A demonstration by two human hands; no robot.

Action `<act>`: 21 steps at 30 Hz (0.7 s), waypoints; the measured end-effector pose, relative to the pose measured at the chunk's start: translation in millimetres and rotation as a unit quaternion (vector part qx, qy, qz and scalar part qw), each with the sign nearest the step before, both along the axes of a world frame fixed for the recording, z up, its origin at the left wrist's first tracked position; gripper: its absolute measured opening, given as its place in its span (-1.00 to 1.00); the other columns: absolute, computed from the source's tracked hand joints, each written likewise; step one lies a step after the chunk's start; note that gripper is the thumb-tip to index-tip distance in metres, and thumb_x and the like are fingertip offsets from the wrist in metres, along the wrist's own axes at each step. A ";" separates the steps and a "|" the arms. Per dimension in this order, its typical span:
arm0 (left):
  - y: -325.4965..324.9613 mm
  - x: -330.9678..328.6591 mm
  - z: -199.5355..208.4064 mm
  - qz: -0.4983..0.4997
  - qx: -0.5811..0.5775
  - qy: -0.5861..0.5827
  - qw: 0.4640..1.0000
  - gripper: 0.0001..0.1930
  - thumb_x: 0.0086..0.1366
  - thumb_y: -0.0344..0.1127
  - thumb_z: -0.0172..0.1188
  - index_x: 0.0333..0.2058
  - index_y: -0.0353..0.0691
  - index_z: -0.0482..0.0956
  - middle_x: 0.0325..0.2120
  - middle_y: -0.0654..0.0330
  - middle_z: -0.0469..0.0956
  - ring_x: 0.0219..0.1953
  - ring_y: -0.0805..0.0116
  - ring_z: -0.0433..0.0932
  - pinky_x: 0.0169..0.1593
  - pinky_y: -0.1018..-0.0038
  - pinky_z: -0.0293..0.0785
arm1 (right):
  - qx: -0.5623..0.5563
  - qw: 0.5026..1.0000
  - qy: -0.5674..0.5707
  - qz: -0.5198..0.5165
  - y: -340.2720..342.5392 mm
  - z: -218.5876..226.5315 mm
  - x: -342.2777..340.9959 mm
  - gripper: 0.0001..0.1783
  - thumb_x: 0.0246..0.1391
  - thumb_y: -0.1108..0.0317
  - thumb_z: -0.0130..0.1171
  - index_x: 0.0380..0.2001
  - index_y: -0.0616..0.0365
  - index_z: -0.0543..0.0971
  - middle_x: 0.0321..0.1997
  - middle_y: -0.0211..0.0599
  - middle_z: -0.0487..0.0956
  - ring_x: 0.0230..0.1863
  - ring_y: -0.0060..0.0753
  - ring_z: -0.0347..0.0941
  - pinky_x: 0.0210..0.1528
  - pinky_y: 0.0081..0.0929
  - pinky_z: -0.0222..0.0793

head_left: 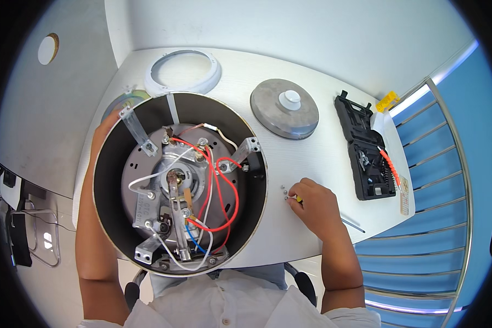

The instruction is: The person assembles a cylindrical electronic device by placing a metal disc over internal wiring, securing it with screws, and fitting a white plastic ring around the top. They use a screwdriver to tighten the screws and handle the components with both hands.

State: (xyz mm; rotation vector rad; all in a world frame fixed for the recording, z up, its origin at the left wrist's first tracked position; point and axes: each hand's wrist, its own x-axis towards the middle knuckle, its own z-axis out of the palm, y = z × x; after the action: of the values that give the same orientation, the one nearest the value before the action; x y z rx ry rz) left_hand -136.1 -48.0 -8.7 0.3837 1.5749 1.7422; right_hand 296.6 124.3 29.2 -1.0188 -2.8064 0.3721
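Observation:
An upturned rice cooker body (240, 229) stands open at the left, its base off. Inside it show red, white and blue wires, metal brackets and a lever around the round heating part. My left hand (106, 127) is against the cooker's outer left wall, steadying it, with its fingers mostly hidden behind the rim. On the table to the right, my right hand (311, 205) is closed round a screwdriver (299, 199); its yellow handle end shows by the thumb and its shaft sticks out past the wrist. The fingertips are beside a few small screws (283, 191).
A white plastic ring (213, 82) and a round greenish disc (115, 105) lie behind the cooker. A grey metal lid (268, 109) with a white knob sits farther back. At right are an open black tool case (361, 145), a red-orange tool (389, 167) and a metal railing (454, 147).

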 end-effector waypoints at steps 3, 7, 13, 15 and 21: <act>8.8 68.8 18.4 0.026 0.031 0.156 0.987 -0.68 0.24 -0.29 0.17 -0.04 -0.24 0.54 -0.23 0.21 0.57 -0.20 0.47 0.53 -0.10 0.54 0.41 | 0.017 1.000 -0.014 -0.012 -0.9 -5.3 -2.6 -0.91 -0.08 0.35 0.23 -0.50 0.11 0.56 -0.44 -0.32 0.52 -0.41 -0.18 0.49 -0.34 -0.33 0.38; 9.1 68.8 16.3 0.007 0.069 0.163 0.984 -0.70 0.27 -0.32 0.15 -0.04 -0.25 0.52 -0.22 0.20 0.57 -0.19 0.46 0.53 -0.07 0.53 0.43 | 0.028 0.999 -0.020 -0.010 -1.4 -8.5 -3.1 -0.93 -0.07 0.37 0.20 -0.51 0.11 0.55 -0.43 -0.32 0.53 -0.40 -0.17 0.49 -0.34 -0.32 0.39; 4.4 64.9 13.3 -0.008 0.062 0.221 0.973 -0.68 0.26 -0.33 0.16 -0.03 -0.26 0.50 -0.17 0.18 0.55 -0.15 0.45 0.52 -0.04 0.51 0.42 | 0.030 0.999 -0.018 -0.006 -5.9 -10.2 -0.5 -0.93 -0.08 0.38 0.20 -0.50 0.11 0.53 -0.43 -0.32 0.53 -0.40 -0.18 0.49 -0.34 -0.33 0.39; 3.2 62.3 11.3 -0.019 0.073 0.242 0.967 -0.68 0.26 -0.32 0.16 -0.03 -0.26 0.50 -0.17 0.18 0.55 -0.15 0.44 0.51 -0.04 0.51 0.41 | 0.032 0.999 -0.010 -0.003 -7.5 -11.7 1.1 -0.93 -0.08 0.37 0.20 -0.49 0.09 0.52 -0.43 -0.33 0.52 -0.40 -0.19 0.49 -0.34 -0.33 0.40; 3.6 52.5 -1.1 -0.061 0.108 0.263 0.957 -0.50 0.28 0.02 0.12 -0.02 -0.30 0.47 -0.15 0.17 0.54 -0.10 0.40 0.50 0.01 0.48 0.39 | 0.026 1.000 -0.012 -0.004 -8.1 -13.0 5.2 -0.93 -0.05 0.35 0.19 -0.48 0.06 0.51 -0.40 -0.34 0.51 -0.38 -0.20 0.49 -0.33 -0.32 0.42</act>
State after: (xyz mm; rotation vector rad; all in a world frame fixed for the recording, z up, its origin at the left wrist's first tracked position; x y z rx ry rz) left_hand -83.6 -44.4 -9.8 1.1059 1.6689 1.8107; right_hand 301.8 116.1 16.2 -1.0296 -2.8176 0.2875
